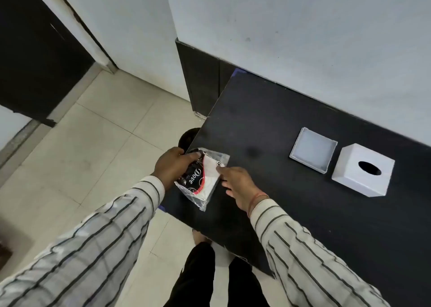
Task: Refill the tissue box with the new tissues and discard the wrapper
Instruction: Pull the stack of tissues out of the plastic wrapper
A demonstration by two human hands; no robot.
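A pack of new tissues [205,178] in a clear wrapper with black, red and white print lies at the left edge of the black table [291,201]. My left hand [173,166] grips its left side. My right hand [238,185] rests on its right side, fingers touching the wrapper. To the right stands the white tissue box cover [362,173] with its oval slot facing up. Just left of it lies the white square base tray [312,150], open side up.
A dark round bin [188,137] peeks out on the floor beside the table's left edge. White wall runs behind the table. Beige floor tiles [105,131] spread to the left. My legs stand close to the table's near corner.
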